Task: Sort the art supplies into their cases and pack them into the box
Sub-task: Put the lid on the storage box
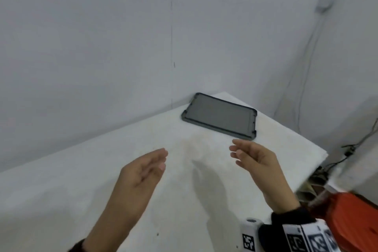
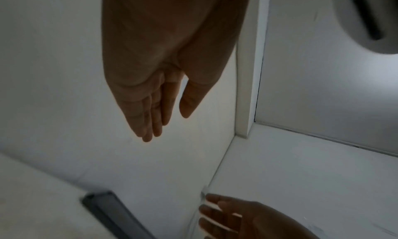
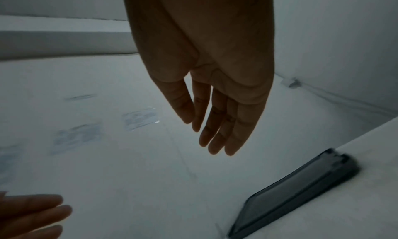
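A flat dark grey case lies closed near the far corner of the white table; it also shows in the left wrist view and the right wrist view. My left hand hovers over the table with straight fingers, palm facing right, holding nothing. My right hand hovers just in front of the case, fingers relaxed and spread, palm facing left, empty. The wrist views show the left hand and the right hand with straight fingers. No loose art supplies or box are in view.
Grey walls meet behind the table's far corner. Cables hang down the right wall. Beyond the table's right edge sit an orange object and some clutter on the floor.
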